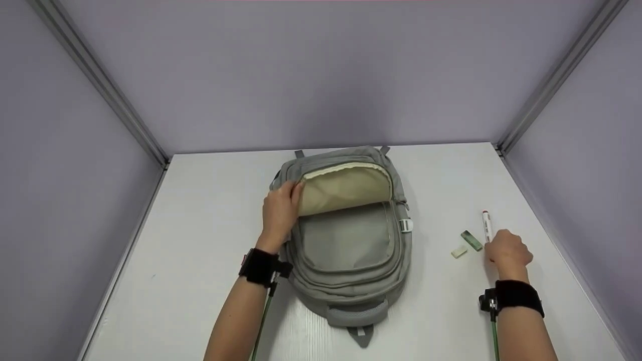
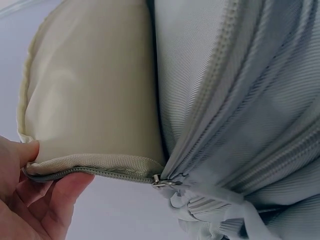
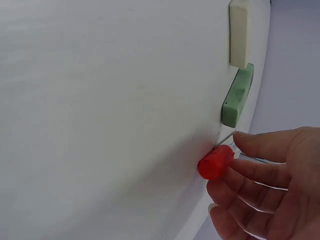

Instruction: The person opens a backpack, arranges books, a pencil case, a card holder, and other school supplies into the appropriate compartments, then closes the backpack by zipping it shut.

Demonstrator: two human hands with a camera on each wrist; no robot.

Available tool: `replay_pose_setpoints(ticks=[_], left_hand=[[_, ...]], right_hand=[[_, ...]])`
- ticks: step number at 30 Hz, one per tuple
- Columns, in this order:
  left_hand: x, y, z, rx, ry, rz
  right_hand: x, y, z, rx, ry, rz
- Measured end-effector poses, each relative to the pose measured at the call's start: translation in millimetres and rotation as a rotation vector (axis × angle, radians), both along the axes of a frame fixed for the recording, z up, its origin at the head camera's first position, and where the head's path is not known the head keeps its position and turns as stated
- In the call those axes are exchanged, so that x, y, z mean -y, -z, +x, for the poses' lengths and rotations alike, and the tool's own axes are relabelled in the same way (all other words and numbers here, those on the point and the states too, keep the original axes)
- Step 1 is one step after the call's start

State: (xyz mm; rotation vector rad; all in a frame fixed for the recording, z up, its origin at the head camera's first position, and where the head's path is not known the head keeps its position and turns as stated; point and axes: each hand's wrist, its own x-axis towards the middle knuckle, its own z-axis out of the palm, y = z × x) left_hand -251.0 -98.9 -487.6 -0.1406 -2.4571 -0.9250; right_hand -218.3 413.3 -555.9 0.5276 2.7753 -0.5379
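Observation:
A grey backpack (image 1: 346,240) lies on the white table, its front pocket unzipped. The pocket's flap (image 1: 346,188) is folded back, showing a beige lining (image 2: 95,85). With thumb and fingers my left hand (image 1: 280,210) pinches the zipped edge of that flap. At the right, my right hand (image 1: 509,250) is at the near end of a white marker (image 1: 486,223) with red ends. In the right wrist view, thumb and fingers close around the marker's red end (image 3: 216,162). Beside it lie a green eraser-like block (image 1: 471,240) and a smaller cream block (image 1: 459,251).
The white table (image 1: 200,240) is bounded by grey-purple panels at the back (image 1: 326,75) and on both sides, with metal corner posts. The backpack's carry handle (image 1: 358,315) points toward the near edge. A zipper pull (image 2: 167,184) hangs at the pocket's corner.

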Motion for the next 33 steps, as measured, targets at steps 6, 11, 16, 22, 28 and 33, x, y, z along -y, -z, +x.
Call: replay_pose_setpoints(ticks=[6,11,16,22,28,33], left_hand=[[-1,0.0,-0.2,0.013,0.004,0.006],[-1,1.2,-0.7,0.001,0.003,-0.001],[-3,0.9,-0.4,-0.039,0.000,-0.017],[-5,-4.2,-0.5,-0.108,-0.001,-0.050],[-9,-11.8,-1.7,-0.180,0.012,-0.082],[-10,-13.4,-4.1,-0.212,0.015,-0.081]], right_hand=[[-2,7.0,0.4,-0.035,0.017,0.025],[4,-0.6,-0.8,-0.071,-0.003,0.020],[29,-23.3,-0.2,-0.130,-0.094,-0.007],[75,-56.3,7.0,-0.176,-0.281,-0.044],[118,-74.2,13.9,-0.222,-0.405,-0.057],[150,-73.5,14.2,-0.234,-0.481,-0.024]])
